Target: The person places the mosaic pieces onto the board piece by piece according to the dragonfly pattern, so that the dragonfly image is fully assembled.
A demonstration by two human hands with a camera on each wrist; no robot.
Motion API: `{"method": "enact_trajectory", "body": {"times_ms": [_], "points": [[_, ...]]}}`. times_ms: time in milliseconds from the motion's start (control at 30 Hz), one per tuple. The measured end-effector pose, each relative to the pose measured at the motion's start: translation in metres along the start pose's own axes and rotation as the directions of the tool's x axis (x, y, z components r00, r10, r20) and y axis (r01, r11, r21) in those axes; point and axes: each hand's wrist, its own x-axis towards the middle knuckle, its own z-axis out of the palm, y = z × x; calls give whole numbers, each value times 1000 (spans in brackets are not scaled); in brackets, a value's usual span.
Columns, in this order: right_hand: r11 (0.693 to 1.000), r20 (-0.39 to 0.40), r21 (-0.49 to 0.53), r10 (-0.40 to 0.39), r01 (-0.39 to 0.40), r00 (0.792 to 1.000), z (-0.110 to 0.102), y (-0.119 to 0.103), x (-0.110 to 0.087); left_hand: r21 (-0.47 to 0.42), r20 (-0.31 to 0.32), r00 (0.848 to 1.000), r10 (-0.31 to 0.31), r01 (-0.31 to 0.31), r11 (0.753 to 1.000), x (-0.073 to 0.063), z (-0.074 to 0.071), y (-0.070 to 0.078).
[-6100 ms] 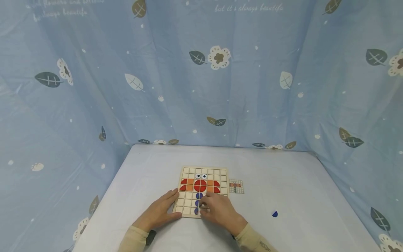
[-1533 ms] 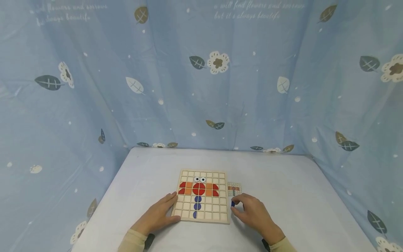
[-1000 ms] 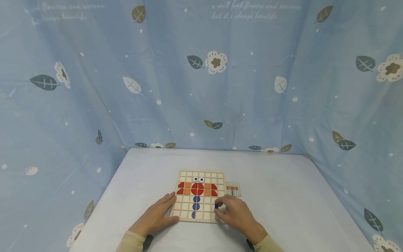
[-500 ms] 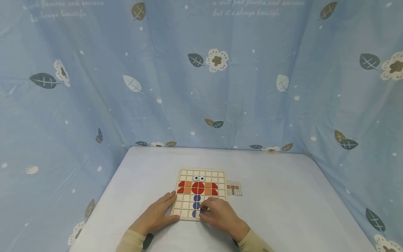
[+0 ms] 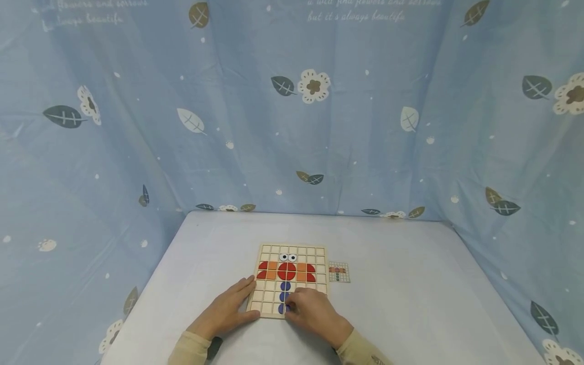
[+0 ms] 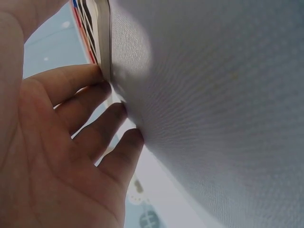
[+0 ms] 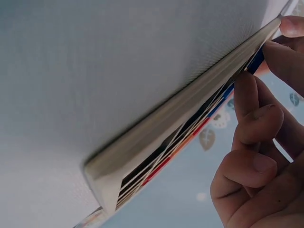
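Observation:
A wooden grid board (image 5: 320,252) lies on the table, bearing red rounded pieces, orange squares (image 5: 302,266), two eye pieces (image 5: 284,257) and a column of blue half-circles (image 5: 285,286). My left hand (image 5: 227,308) rests along its left edge, thumb at the near corner; the left wrist view shows the fingertips against the board's side and the cloth. With thumb and index finger, my right hand (image 5: 315,310) pinches a blue half-circle piece (image 7: 256,61) at the lowest cell of that column. My fingers partly cover this piece in the head view.
A small pattern card (image 5: 339,278) printed with a similar figure lies just right of the board. White cloth covers the table (image 5: 392,284). A blue curtain (image 5: 255,142) with leaves and flowers surrounds the back and sides.
My right hand has carried the blue half-circle from the right of the board leftward to the column's lowest row, beside the other half. My left hand has stayed at the board's edge.

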Motion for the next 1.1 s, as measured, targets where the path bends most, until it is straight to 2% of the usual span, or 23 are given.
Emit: {"method": "enact_trajectory", "body": {"times_ms": [200,400,867,1033,1100], "points": [[1000,17,0,11,-11,1000,0,-2,2,0,3,1000,1,-1,1000,-1,-2,0],[1000,-5,0,-8,8,1000,-1,-4,3,5,-6,1000,9,-9,1000,-2,-2,-1],[998,-7,53,-17,17,1000,-1,-4,4,6,-9,1000,5,-5,1000,-3,2,-3],[986,-26,165,25,-21,999,-14,-2,-5,7,-9,1000,10,-10,1000,-5,3,-3],[980,-57,195,42,-30,997,-22,3,-10,9,-9,1000,14,-14,1000,-5,3,-3]]}}
